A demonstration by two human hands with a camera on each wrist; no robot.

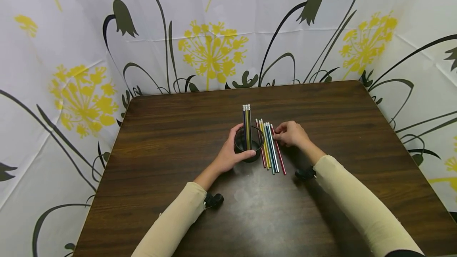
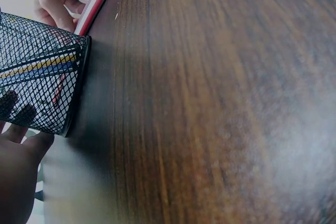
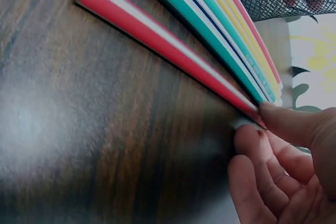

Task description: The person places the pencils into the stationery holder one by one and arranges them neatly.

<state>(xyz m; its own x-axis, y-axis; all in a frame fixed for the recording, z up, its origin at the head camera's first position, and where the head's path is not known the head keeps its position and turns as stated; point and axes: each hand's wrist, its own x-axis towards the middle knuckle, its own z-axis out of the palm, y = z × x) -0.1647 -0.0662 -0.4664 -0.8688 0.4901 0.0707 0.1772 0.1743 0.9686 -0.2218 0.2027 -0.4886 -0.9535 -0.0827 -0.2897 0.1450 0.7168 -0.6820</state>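
Right of the head frame's centre, a slim red pencil [image 1: 280,154] has its end pinched by your right hand [image 1: 292,134], fingers nearly together; your left hand [image 1: 227,154], fingers curled wide, grips a round black wire-mesh cup [image 2: 44,85].

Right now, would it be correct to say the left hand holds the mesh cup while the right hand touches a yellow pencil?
Not quite: the right hand touches a red pencil, as the right wrist view shows; the left hand does hold the mesh cup.
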